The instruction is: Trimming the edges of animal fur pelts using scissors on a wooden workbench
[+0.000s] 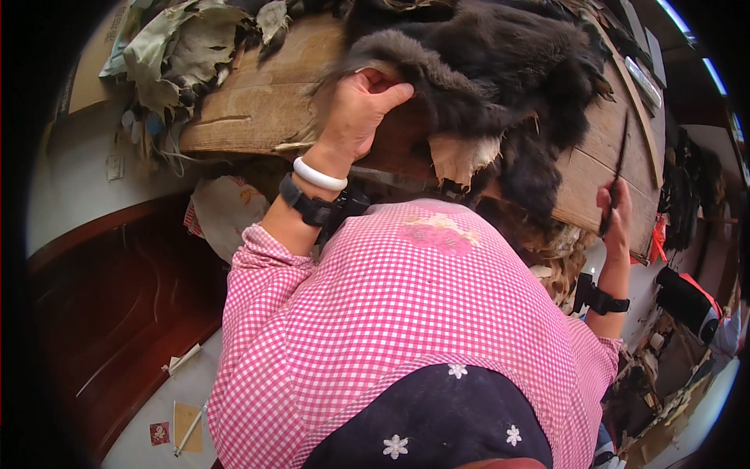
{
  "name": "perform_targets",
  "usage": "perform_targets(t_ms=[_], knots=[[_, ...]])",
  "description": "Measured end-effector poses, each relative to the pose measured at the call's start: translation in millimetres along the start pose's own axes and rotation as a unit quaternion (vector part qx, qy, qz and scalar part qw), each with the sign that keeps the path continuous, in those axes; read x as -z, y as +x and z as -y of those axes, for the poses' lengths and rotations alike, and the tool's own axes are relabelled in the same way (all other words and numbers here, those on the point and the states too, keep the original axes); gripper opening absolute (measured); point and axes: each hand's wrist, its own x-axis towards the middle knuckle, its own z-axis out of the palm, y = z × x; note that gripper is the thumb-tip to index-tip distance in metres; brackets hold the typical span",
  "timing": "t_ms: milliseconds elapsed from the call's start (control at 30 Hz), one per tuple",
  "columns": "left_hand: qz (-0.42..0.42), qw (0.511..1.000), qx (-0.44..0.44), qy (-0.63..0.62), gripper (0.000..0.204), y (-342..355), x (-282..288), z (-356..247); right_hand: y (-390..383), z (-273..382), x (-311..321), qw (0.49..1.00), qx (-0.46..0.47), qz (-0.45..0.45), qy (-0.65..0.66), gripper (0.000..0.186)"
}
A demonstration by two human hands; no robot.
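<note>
Pinching dark fur, left grip at its left edge, right grip apart, clasping thin tool

Fur on the table

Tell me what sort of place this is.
Probably a fur or hide workshop: dark brown furry pelts lie over a worn wooden workbench, a crinkled pale hide lies at its left end, and the right hand holds a thin, dark, blade-like tool.
</note>
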Motion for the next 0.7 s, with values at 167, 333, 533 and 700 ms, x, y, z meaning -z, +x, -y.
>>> perform_targets(t_ms=[167,333,533,700], knots=[[0.012,1.000,-0.009,-0.015,0.022,2.3,2.1,3.6,2.9,93.9,-98.6,0.966,0.082,0.232,-0.085,0.078],[0.015,1.000,0.000,-0.022,0.022,-0.8,3.4,5.4,18.0,127.4,-156.8,0.933,0.075,0.348,-0.052,0.073],[0.015,0.999,-0.003,-0.032,0.020,-0.7,5.9,8.9,24.9,125.3,-174.5,0.934,-0.015,0.339,-0.108,0.072],[0.011,0.999,-0.017,-0.041,0.020,-1.5,2.8,10.8,22.9,116.5,-166.9,0.934,-0.032,0.349,-0.068,0.072]])
